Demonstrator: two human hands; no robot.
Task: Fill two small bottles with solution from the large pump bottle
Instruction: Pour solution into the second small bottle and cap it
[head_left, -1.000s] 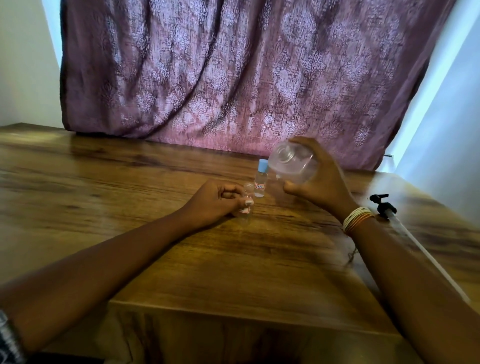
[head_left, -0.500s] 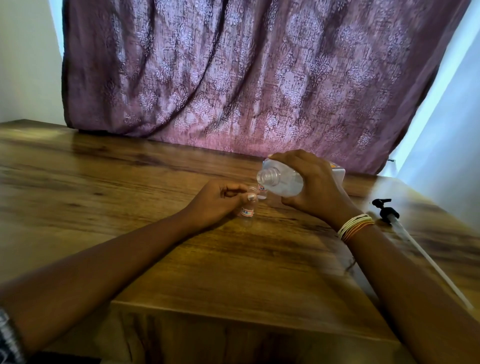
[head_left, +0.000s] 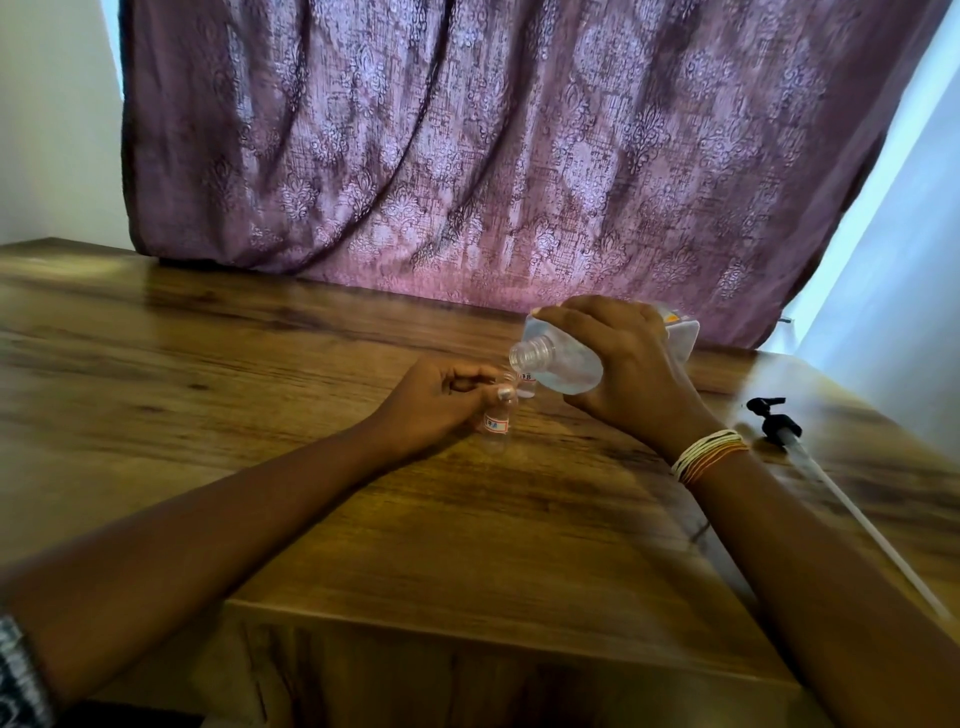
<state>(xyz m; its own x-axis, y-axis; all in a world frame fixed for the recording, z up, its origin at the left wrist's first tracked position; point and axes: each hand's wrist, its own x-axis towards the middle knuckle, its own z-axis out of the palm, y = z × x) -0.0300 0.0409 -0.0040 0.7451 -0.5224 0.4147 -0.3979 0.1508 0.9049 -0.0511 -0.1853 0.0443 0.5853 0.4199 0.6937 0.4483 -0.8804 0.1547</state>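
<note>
Head view, second small bottle mostly hidden

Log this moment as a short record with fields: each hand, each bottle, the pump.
left hand: pinches the near small bottle, upright on the table
right hand: grips the large bottle, tipped with its open neck above the near small bottle
far small bottle: stands behind, partly hidden
pump: removed, lying on the table to the right
pouring: no stream discernible
</note>
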